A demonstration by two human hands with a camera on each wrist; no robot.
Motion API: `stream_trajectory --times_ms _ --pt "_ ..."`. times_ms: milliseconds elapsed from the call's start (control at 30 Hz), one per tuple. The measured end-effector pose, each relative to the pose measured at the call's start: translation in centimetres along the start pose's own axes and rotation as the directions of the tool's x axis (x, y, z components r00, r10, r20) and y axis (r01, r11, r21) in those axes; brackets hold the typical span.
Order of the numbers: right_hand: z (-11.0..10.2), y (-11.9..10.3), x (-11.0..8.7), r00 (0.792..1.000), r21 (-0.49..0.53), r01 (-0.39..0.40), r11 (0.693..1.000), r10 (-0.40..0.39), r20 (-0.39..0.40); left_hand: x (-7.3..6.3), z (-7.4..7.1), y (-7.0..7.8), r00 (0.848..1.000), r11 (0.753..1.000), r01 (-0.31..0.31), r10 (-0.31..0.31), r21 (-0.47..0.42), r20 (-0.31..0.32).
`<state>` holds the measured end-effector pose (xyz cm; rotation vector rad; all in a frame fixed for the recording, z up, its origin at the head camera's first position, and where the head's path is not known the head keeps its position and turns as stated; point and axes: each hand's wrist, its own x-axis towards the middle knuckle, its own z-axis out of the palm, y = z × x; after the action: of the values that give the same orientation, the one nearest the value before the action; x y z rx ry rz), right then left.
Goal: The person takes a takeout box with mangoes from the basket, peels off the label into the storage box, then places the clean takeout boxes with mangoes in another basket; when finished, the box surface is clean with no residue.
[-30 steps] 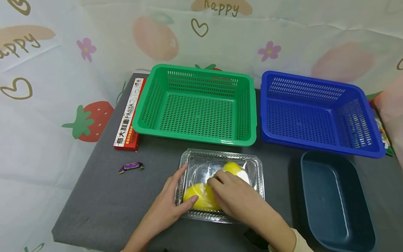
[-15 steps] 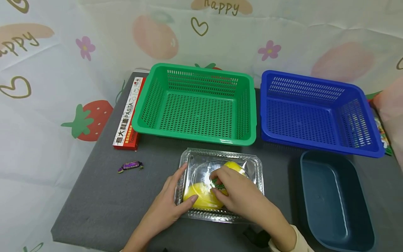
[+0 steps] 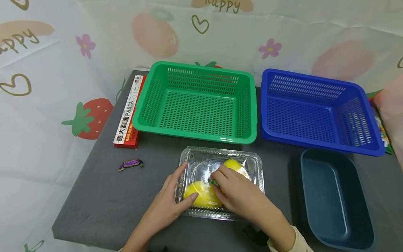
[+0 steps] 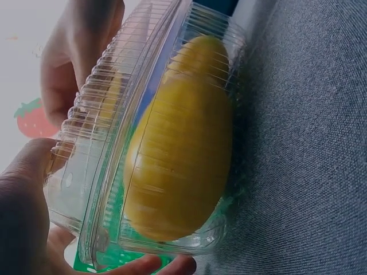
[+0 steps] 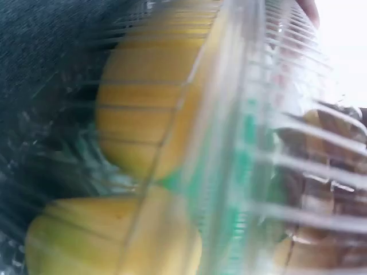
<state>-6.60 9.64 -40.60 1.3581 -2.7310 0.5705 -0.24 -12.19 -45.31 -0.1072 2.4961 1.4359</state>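
Observation:
A clear plastic clamshell box (image 3: 220, 212) with yellow mangoes (image 3: 201, 196) inside lies on the grey table, its lid down. My left hand (image 3: 167, 199) rests against its left side, index finger along the edge and thumb over the lid; the left wrist view shows the thumb (image 4: 34, 157) at the lid and fingertips low by the base. Over the lid's middle, my right hand (image 3: 237, 190) pinches a small green thing (image 3: 214, 182) between curled fingers and thumb. Most of that thing is hidden. The right wrist view is blurred, with mangoes (image 5: 149, 103) behind the ribbed wall.
A green basket (image 3: 198, 136) and a blue basket (image 3: 318, 141) stand behind the box. A dark teal tub (image 3: 327, 196) is on the right. At the left lie a pasta box (image 3: 127, 115) and a purple-wrapped candy (image 3: 131, 163).
My right fingers have shifted slightly over the lid; the green thing, mostly covered earlier, came into sight between fingers and thumb. My left hand and the box have stayed in place.

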Motion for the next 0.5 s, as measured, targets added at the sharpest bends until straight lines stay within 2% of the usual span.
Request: stream_trajectory --times_ms 300,500 --pt "0.58 0.01 -0.36 0.991 -0.059 0.069 0.996 -0.075 -0.107 0.07 -0.03 -0.07 1.0 1.0 0.008 -0.008 0.007 -0.004" --pt "0.72 -0.11 -0.4 0.989 -0.085 0.07 0.994 -0.081 -0.127 0.06 0.07 -0.2 1.0 1.0 0.007 -0.007 0.007 -0.01"
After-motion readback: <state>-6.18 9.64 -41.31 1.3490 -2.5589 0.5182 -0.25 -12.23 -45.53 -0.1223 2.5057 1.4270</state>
